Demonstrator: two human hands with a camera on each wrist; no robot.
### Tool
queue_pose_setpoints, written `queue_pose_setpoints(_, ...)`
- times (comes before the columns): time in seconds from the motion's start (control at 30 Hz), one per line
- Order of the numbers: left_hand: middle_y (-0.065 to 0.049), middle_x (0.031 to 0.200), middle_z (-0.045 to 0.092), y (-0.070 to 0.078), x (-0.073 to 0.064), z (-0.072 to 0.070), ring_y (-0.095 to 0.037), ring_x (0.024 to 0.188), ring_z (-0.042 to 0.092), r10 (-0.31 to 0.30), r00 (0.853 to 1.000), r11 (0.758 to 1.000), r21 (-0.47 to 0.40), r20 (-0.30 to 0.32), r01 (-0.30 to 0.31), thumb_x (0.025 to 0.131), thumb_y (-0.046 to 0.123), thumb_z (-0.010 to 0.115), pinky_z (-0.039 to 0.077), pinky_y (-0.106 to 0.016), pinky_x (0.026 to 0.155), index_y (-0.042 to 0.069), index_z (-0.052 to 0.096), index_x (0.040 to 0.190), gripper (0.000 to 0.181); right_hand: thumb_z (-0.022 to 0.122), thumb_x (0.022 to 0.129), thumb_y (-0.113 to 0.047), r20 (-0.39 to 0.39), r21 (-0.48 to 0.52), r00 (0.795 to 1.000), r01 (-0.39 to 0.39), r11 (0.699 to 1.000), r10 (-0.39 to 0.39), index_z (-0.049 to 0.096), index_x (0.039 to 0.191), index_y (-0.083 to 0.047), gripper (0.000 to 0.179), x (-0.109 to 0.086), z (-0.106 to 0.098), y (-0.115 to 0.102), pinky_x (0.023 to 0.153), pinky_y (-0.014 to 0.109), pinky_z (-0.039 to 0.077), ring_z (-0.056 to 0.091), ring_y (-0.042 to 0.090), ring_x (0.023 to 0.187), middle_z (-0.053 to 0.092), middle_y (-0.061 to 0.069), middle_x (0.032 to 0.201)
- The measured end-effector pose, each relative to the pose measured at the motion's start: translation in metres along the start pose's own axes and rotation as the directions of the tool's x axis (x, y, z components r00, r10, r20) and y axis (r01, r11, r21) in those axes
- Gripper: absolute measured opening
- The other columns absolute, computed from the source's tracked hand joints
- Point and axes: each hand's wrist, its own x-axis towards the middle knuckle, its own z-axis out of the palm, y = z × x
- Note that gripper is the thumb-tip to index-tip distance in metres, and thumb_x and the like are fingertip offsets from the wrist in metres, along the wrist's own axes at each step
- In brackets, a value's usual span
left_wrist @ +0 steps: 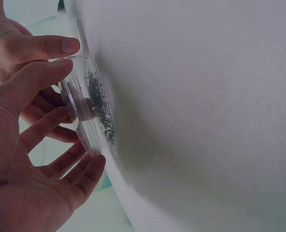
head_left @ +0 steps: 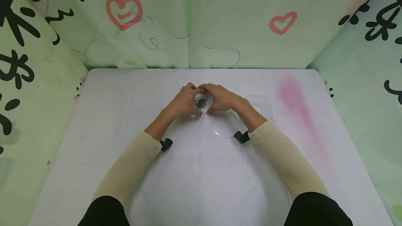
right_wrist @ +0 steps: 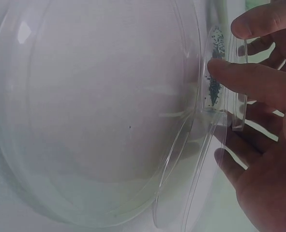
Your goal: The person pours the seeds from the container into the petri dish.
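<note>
A small clear petri dish [head_left: 202,103] with dark granules [left_wrist: 100,104] in its bottom stands on the white tabletop. Above it, slightly apart at one side, is its clear lid [left_wrist: 80,113]. My left hand [head_left: 186,101] grips the lid's rim from the left, thumb on the near side and fingers round the edge. From the right, my right hand [head_left: 221,97] holds the same lid, its thumb [right_wrist: 244,79] overlapping the dish in the right wrist view. Fingers hide part of both rims.
A clear round dish [head_left: 225,125] lies by my right wrist, with another clear rim [right_wrist: 169,179] leaning or overlapping behind it. Farther right is a faint transparent square-cornered item [head_left: 262,103]. Green cloth walls [head_left: 220,20] border the table's back and sides.
</note>
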Motion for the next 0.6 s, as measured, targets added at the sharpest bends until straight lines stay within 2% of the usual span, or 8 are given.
queue_pose_setpoints(0.3,-0.017,0.138,0.049,-0.0004,0.001,0.0028,-0.036,0.126,0.048,-0.013,1.0,1.0,0.007,0.008,0.013,0.076,0.019,0.092,0.048,-0.046,0.105,0.016,0.062,0.143,0.073,0.088,0.073,-0.006,-0.002,-0.017,1.0,-0.001,1.0,0.001,0.044,0.154,-0.006,0.092,-0.0016,0.0006,0.0001,0.119,0.048,0.04,0.051,0.031,0.139,0.055,0.012,0.149)
queue_pose_setpoints(0.6,-0.016,0.138,0.048,0.0011,0.0014,0.0018,-0.036,0.125,0.048,-0.034,0.999,0.999,0.015,0.015,0.034,0.077,0.019,0.092,0.049,-0.046,0.103,0.017,0.062,0.143,0.072,0.079,0.071,0.004,-0.005,-0.014,1.0,0.011,1.0,-0.011,0.045,0.153,-0.007,0.089,-0.0022,0.0002,0.0036,0.119,0.049,0.039,0.051,0.03,0.139,0.054,0.012,0.15)
